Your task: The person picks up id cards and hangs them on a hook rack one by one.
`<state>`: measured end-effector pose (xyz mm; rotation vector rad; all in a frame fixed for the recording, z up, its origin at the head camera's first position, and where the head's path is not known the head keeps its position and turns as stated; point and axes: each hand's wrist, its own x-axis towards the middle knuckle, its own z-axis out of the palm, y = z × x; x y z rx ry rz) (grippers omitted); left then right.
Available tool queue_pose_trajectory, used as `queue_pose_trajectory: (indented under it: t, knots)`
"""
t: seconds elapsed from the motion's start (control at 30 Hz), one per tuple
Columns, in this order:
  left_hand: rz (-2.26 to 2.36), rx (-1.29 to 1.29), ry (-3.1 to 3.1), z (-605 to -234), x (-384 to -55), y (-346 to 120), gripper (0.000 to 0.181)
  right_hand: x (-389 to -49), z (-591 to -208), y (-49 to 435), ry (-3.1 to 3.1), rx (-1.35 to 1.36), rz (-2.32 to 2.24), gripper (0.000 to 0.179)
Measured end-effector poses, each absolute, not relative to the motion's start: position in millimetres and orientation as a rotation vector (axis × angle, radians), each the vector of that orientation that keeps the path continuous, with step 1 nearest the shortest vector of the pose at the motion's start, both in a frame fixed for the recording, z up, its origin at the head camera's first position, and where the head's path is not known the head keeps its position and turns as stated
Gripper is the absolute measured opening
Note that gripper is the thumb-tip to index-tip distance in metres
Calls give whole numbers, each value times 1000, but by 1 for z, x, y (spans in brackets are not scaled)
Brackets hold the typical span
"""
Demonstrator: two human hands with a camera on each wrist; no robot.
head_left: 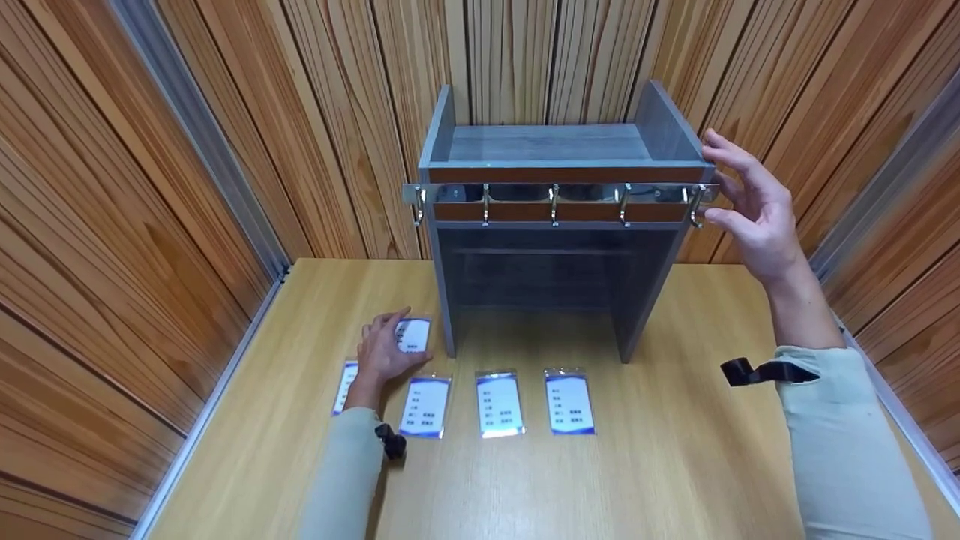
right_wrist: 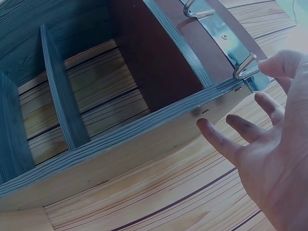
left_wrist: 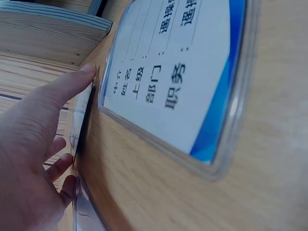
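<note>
My left hand (head_left: pixel 384 346) is low at the tabletop, spread across a name badge (head_left: pixel 413 335) beside the rack's left foot. Thumb and index finger lie at opposite ends of that badge, which the left wrist view shows nearly edge-on. Just beside it in that view lies another plastic-sleeved badge (left_wrist: pixel 168 72) with blue corners and printed Chinese text. Up at the grey wooden rack (head_left: pixel 675 120), my right hand (head_left: pixel 757 199) has its fingers spread beside the right side panel. Its thumb (right_wrist: pixel 279 65) is at the end of the metal hook rail (head_left: pixel 555 193), close to the last hook (right_wrist: pixel 245 66).
Three badges lie in a row before the rack: a left one (head_left: pixel 425 406), a middle one (head_left: pixel 499 403) and a right one (head_left: pixel 568 401). One more badge (head_left: pixel 345 386) is partly hidden by my left wrist. Wood-panelled walls (head_left: pixel 360 112) enclose the table (head_left: pixel 637 465).
</note>
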<state>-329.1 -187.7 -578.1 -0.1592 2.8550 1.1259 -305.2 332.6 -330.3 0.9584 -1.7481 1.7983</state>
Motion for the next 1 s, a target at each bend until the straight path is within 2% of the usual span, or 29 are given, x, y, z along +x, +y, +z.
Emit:
queue_pose_trajectory:
  t: [0.5, 1.0]
  knots:
    - [1096, -193, 2833, -575, -328, -191, 88, -308, -327, 332, -1772, 938, 1829, 51]
    - [1161, -145, 2818, -572, -328, -194, 81, -305, -326, 332, -1782, 970, 1834, 50]
